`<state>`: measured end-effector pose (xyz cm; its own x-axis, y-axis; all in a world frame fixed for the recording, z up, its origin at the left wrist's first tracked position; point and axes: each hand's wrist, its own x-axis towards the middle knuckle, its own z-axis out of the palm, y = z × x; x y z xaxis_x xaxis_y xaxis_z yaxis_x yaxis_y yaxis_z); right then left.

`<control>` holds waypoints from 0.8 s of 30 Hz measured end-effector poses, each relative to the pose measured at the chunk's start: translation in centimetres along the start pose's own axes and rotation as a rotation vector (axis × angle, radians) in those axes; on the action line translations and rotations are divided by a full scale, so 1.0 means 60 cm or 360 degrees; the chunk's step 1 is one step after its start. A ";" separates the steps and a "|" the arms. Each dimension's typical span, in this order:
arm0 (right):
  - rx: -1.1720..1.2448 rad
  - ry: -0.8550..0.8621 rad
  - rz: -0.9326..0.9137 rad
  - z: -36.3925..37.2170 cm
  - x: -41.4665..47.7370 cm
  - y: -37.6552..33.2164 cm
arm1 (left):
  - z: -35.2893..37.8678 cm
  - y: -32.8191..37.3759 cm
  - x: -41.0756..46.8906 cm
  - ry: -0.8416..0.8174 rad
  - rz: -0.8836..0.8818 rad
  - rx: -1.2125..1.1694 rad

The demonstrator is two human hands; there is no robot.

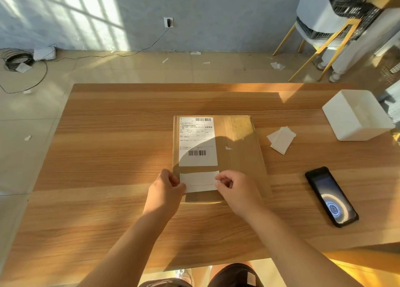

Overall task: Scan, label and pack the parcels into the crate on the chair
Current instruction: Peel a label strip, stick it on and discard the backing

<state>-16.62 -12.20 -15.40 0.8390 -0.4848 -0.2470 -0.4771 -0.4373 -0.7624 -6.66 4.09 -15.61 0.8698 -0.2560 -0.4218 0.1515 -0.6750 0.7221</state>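
Cardboard parcel [238, 148] runs lengthwise away; left hand [165, 189], right hand [239, 189] pinch label [199, 181] crosswise.

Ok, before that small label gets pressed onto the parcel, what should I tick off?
1. Parcel lies flat on the table: ok.
2. Left hand and right hand each pinch an end of the small label: ok.
3. Small label sits below the shipping label, not overlapping it: ok.
4. Backing peeled off the small label: cannot tell.
5. Room left in the crate on the chair: cannot tell, partly out of frame.
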 end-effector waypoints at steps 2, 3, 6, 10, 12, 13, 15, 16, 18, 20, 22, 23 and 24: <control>-0.0023 0.0005 -0.0009 0.001 0.000 0.001 | 0.002 0.001 0.002 -0.0017 0.0036 0.0053; -0.0044 0.0009 -0.0010 0.001 0.000 0.001 | 0.003 0.002 0.002 -0.0019 0.0054 0.0076; -0.0126 0.0011 -0.0031 0.003 0.002 0.002 | 0.003 0.002 0.003 -0.0028 0.0100 0.0150; -0.0219 0.0022 -0.0055 -0.001 0.002 0.004 | -0.005 -0.010 0.003 -0.0012 0.0158 0.0217; -0.0248 0.0051 -0.0096 -0.002 0.001 0.003 | -0.008 -0.019 0.001 0.0007 0.0327 0.0251; -0.0277 0.0048 -0.0123 0.000 0.001 0.001 | -0.009 -0.025 -0.001 -0.0005 0.0425 0.0268; -0.0375 0.0023 -0.0170 0.005 -0.001 -0.004 | -0.011 -0.037 -0.002 -0.0055 0.0548 0.0291; -0.0453 0.0010 -0.0194 0.008 -0.001 -0.006 | -0.012 -0.042 -0.002 -0.0062 0.0569 0.0297; -0.0607 0.0011 -0.0219 0.011 -0.003 -0.007 | -0.016 -0.050 0.000 -0.0052 0.0597 0.0308; -0.0689 0.0046 -0.0197 0.006 -0.007 -0.003 | -0.018 -0.054 0.002 -0.0060 0.0652 0.0310; -0.0694 0.0080 -0.0136 -0.005 -0.010 0.005 | -0.019 -0.054 0.004 -0.0075 0.0709 0.0284; -0.0691 0.0086 -0.0107 -0.011 -0.012 0.009 | -0.019 -0.054 0.005 -0.0077 0.0725 0.0273; -0.0694 0.0088 -0.0089 -0.017 -0.014 0.013 | -0.019 -0.053 0.005 -0.0075 0.0730 0.0266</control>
<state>-17.96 -12.92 -15.20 0.8571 -0.4860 -0.1708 -0.5069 -0.7369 -0.4473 -6.33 6.98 -17.41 0.8065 -0.5813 -0.1080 -0.3229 -0.5861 0.7431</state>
